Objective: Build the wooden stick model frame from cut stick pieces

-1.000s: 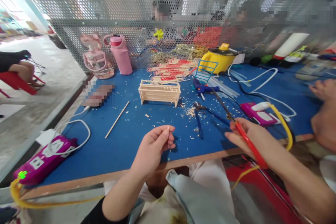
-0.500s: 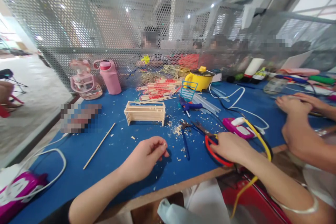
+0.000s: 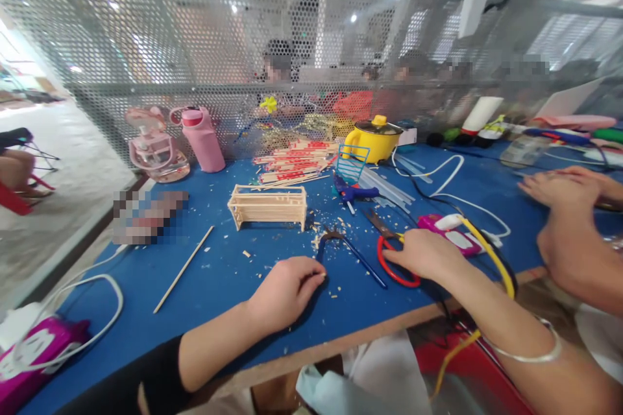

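Observation:
My right hand (image 3: 428, 254) is closed around the red handles of a pair of scissors (image 3: 396, 262), whose dark blades point away to the upper left. My left hand (image 3: 291, 288) rests low over the table with thumb and fingers pinched; a tiny pale bit may show at the tips, too small to name. Just beyond its fingertips lie blue-handled pliers (image 3: 360, 259) with spread handles, their dark head among pale wood scraps. A small rack-like frame of glued wooden sticks (image 3: 267, 207) stands behind my left hand. One loose wooden stick (image 3: 183, 270) lies to its left.
Bundled sticks (image 3: 296, 161), a blue glue gun (image 3: 357, 192), clear glue sticks (image 3: 384, 187) and a yellow pot (image 3: 374, 142) sit farther back. Pink bottles (image 3: 204, 142) stand left. A co-worker's hands (image 3: 564, 191) are at right. A yellow cable (image 3: 491, 253) passes my right arm.
The pliers lie differently, with their handles now spread apart. My left hand has shifted slightly right, fingers more tightly pinched. The scissors, in my right hand, have turned a little, blades pointing farther away.

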